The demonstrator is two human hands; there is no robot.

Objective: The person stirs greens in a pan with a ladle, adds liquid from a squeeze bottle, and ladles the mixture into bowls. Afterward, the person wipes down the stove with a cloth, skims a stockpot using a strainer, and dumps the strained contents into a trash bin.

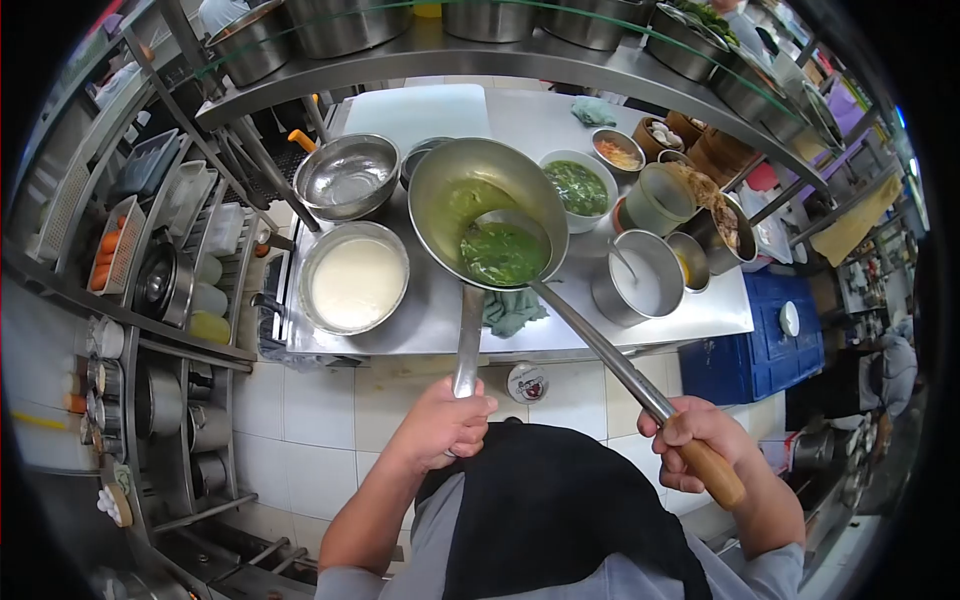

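Observation:
My left hand (pixel 445 425) is wrapped round the metal handle of a wok (pixel 430 200), which is held up over the near side of the steel table. Green soup with leafy bits (pixel 505 255) lies in the wok. My right hand (pixel 695 440) grips the wooden handle of a ladle (pixel 610 355). The ladle's bowl rests inside the wok, partly sunk in the green soup. Beyond the wok, to its right, stands a white bowl (pixel 611 200) of similar green soup. A crumpled green cloth (pixel 515 312) lies partly hidden under the wok.
Left of the wok stand a bowl of creamy white liquid (pixel 355 285) and a steel mixing bowl (pixel 345 178). At right are a steel pot with white liquid (pixel 640 278) and a translucent container (pixel 662 195). An overhead shelf (pixel 480 65) carries steel pots. A blue chest (pixel 755 325) sits right.

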